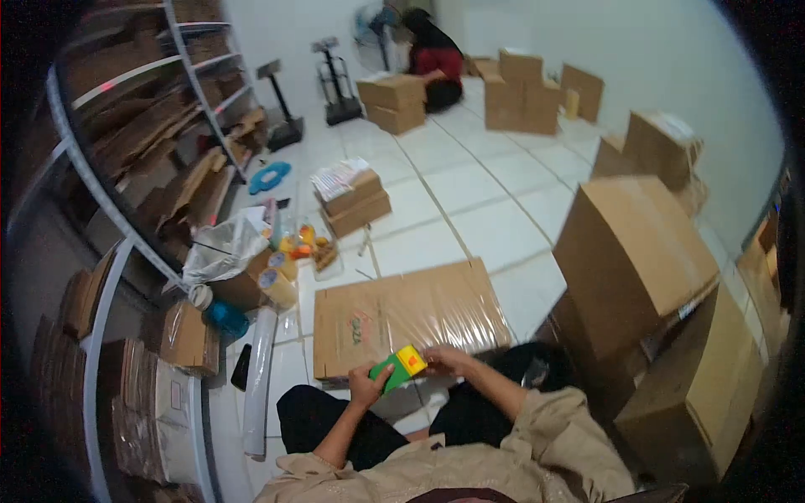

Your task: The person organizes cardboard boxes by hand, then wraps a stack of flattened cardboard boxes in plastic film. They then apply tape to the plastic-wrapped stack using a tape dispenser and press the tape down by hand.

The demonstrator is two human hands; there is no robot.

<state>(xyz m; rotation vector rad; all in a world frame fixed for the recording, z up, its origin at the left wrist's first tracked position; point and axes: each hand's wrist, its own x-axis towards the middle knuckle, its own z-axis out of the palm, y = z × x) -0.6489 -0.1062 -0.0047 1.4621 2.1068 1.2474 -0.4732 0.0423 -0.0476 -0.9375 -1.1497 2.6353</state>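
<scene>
My left hand [366,388] is closed round a small green-and-yellow box [401,367], its thumb lying on the green side. Close to the yellow end is my right hand [449,360], fingers curled in together; whatever they pinch is too small to make out. Both hands are just above the near edge of a flat brown carton [411,310], which lies on the floor in front of my knees. Clear plastic wrap shines on its right part, and printed lettering shows on its left.
Large cartons [637,243] stand close on my right. To the left are a metal shelf [126,226], a blue bottle [222,314], a plastic roll [261,377], tape rolls [277,285] and a phone [241,367]. Another person [432,63] sits at the back beside boxes.
</scene>
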